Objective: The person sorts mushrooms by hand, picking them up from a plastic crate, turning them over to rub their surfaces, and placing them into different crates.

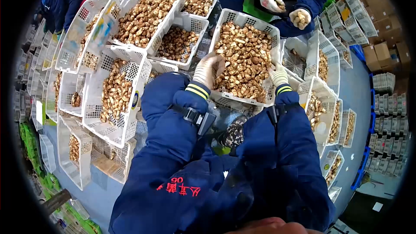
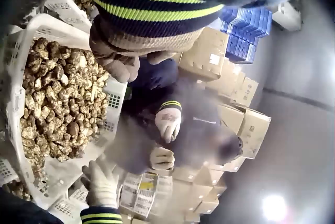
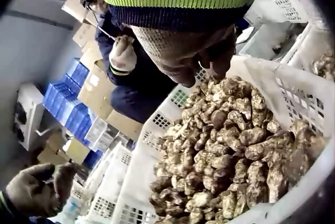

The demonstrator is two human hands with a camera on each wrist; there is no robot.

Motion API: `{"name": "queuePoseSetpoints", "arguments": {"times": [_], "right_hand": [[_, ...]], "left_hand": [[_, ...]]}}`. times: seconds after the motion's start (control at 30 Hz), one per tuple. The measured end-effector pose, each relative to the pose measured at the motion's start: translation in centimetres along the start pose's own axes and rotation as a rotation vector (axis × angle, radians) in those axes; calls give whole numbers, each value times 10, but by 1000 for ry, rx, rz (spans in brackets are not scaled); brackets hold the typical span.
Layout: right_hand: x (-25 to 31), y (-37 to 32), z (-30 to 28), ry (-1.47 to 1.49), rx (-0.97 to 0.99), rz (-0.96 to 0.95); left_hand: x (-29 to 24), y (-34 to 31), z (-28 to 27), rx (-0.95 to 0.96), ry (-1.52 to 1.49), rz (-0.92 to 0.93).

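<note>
A white perforated basket (image 1: 277, 39), heaped with knobbly brown-and-white mushrooms (image 1: 242, 56), stands in front of me. My gloved left hand (image 1: 209, 70) is at its near left side in the head view, fingertips by the rim. In the right wrist view that left hand (image 3: 36, 192) has its fingers loosely bent with a gap at the thumb and nothing between them. On the opposite side, my gloved right hand (image 1: 277, 75) reaches over the right rim, fingertips close to the mushrooms. The left wrist view shows this right hand (image 2: 102, 185) with fingers spread beside the basket's corner.
Across the basket sits another person whose gloved hands (image 1: 271, 0) hold mushrooms. White baskets with mushrooms crowd both sides, including a tilted one (image 1: 145, 67) at left. Cardboard boxes (image 1: 383, 54) are stacked at the far right. A camouflage shoe (image 1: 234, 132) shows below the basket.
</note>
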State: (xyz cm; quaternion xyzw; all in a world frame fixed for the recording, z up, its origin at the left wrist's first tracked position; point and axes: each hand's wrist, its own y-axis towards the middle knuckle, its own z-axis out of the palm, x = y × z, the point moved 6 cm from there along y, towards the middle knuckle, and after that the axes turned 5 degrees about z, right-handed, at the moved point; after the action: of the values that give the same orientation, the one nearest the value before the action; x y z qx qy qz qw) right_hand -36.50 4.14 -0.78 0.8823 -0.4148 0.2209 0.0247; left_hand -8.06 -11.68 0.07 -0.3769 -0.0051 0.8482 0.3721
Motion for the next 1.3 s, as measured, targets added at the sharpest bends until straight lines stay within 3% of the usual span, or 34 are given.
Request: {"name": "queuePoseSetpoints", "arguments": {"times": [0.03,0.07,0.13,0.17,0.23,0.27,0.33,0.4,0.47,0.5,0.53,0.6,0.73,0.8,0.87,0.97,1.1,1.2,1.3], "right_hand": [[-2,16,12,-128,-56,-82],[-4,30,23,-253,-114,-165],[9,38,31,-432,-7,-172],[8,46,38,-540,57,-135],[-8,61,57,-721,225,-24],[-13,70,60,-644,220,36],[-1,53,43,-625,152,-36],[1,28,13,-192,63,-36],[-44,31,27,394,90,-36],[-39,20,27,800,131,-24],[-24,1,19,983,239,111],[4,-20,9,1130,391,50],[49,-50,6,1246,400,-29],[58,-63,12,1342,567,6],[59,-72,24,1445,649,125],[61,-83,35,1323,551,214],[70,-89,42,1218,492,246],[78,-92,31,1226,540,293],[60,-73,43,1204,425,182]], "left_hand": [[2,-4,3,66,-9,-17],[13,2,-2,-15,-17,-43],[22,4,-2,41,85,-15],[30,-1,1,-63,48,-89],[44,2,2,-49,27,-148],[51,2,2,-33,19,-174],[53,-4,9,-61,40,-181],[60,-3,10,-53,49,-211],[62,-6,14,-41,74,-216],[65,-6,13,-32,58,-239],[69,-6,14,-19,40,-261],[73,-8,17,-17,89,-269],[75,-11,19,73,169,-306],[68,-13,25,143,245,-175],[52,-6,39,353,663,159],[30,-20,65,432,1043,448],[34,-24,69,501,1114,375],[45,-16,56,401,821,92],[54,-16,49,314,427,-134]]}}
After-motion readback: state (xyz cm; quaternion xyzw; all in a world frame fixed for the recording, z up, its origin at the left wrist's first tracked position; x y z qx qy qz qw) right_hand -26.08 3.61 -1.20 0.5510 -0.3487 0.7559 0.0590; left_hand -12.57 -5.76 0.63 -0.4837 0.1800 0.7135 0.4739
